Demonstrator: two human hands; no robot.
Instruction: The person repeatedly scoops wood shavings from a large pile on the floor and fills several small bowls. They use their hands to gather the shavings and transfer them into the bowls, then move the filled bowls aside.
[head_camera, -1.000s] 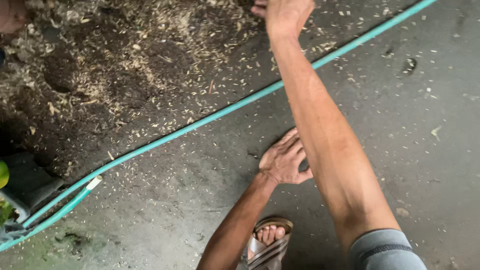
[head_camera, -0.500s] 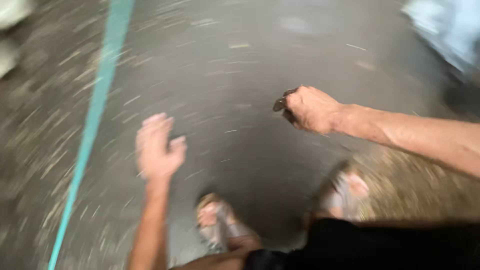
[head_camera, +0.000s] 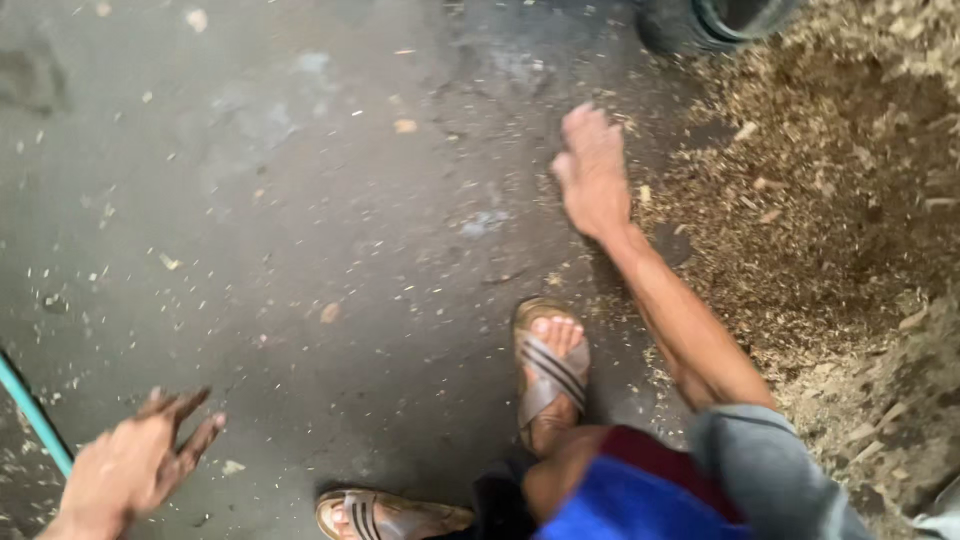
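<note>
My left hand (head_camera: 135, 462) hovers low at the bottom left with its fingers spread and nothing in it, just right of a teal hose (head_camera: 30, 412). My right hand (head_camera: 592, 172) reaches forward over the dark concrete floor (head_camera: 300, 200), fingers loosely extended and empty, at the edge of a pile of sawdust and wood chips (head_camera: 830, 190). My feet in brown sandals (head_camera: 548, 368) stand below, one near the bottom edge.
A dark round container (head_camera: 715, 20) sits at the top right beside the sawdust pile. Loose chips and flecks are scattered over the wet-looking floor.
The view has swung from the hose and one debris pile across to the floor beside another pile. My right hand, closed on something dark a moment ago, is now empty and extended.
</note>
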